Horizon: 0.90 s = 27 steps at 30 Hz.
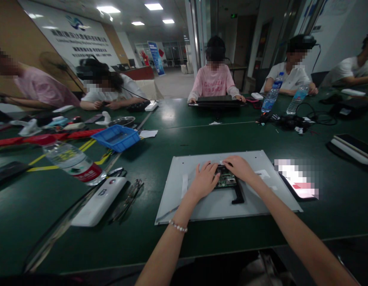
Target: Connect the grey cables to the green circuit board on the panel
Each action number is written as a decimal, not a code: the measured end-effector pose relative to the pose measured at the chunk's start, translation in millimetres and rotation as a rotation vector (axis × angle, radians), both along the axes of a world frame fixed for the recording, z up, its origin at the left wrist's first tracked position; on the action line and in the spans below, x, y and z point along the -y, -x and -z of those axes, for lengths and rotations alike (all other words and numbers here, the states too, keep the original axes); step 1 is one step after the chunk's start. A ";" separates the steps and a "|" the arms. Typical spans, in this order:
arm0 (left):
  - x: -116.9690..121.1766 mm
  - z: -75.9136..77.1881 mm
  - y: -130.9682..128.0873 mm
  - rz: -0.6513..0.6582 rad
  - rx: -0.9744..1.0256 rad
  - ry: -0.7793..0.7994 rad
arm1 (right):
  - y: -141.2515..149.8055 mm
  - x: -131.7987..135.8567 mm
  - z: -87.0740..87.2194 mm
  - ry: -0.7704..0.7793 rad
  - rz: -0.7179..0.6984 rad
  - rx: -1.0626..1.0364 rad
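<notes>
A flat light-grey panel [201, 208] lies on the table in front of me, with a green circuit board [228, 180] on its middle. Beside the board a black angled bracket [238, 196] reaches toward me. My left hand [205, 179] rests over the board's left side, fingers spread and thumb apart, fingertips touching its edge. At the board's upper edge, my right hand [237, 167] has its fingers bent together, close to a small white piece [221, 162]. What those fingertips hold is too small to make out. Pale tape strips [262, 174] stick to the panel.
Right of the panel lies a lit phone [298, 180]. To its left are eyeglasses [128, 200], a white power bank [100, 202], a tilted water bottle [75, 163] and a blue tray [116, 137]. Several people sit around the green table [178, 139]; two bottles [272, 93] stand far right.
</notes>
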<state>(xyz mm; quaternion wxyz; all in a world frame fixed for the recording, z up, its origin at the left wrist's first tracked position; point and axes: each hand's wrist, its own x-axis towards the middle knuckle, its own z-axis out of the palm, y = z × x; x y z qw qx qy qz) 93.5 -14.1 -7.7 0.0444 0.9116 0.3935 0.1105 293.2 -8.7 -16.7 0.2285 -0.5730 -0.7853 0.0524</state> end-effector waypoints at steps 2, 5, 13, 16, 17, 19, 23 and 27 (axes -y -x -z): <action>0.0 0.2 -0.2 0.000 0.003 -0.004 | 0.8 -2.1 0.8 0.003 -0.008 0.025; 0.0 0.8 -0.4 0.000 0.000 -0.008 | 1.9 -4.8 3.2 0.014 -0.013 0.067; 0.2 0.0 -0.6 -0.001 -0.007 -0.008 | 4.3 -4.5 5.0 0.004 -0.010 0.083; 0.2 -0.4 -0.2 -0.001 -0.007 -0.002 | 5.2 -3.8 3.6 0.006 -0.006 0.051; 0.1 -0.3 -0.1 -0.002 -0.007 0.000 | 5.0 -3.6 3.0 0.005 -0.003 0.034; -0.1 0.4 0.0 -0.002 -0.004 0.003 | 2.7 -3.2 1.7 -0.002 -0.001 -0.005; -0.2 1.3 0.2 -0.006 0.009 0.001 | -9.0 -2.3 -0.3 -0.024 0.023 -0.078; 0.5 -0.3 0.3 -0.005 0.010 0.000 | -18.9 -2.0 -0.9 -0.035 0.040 -0.124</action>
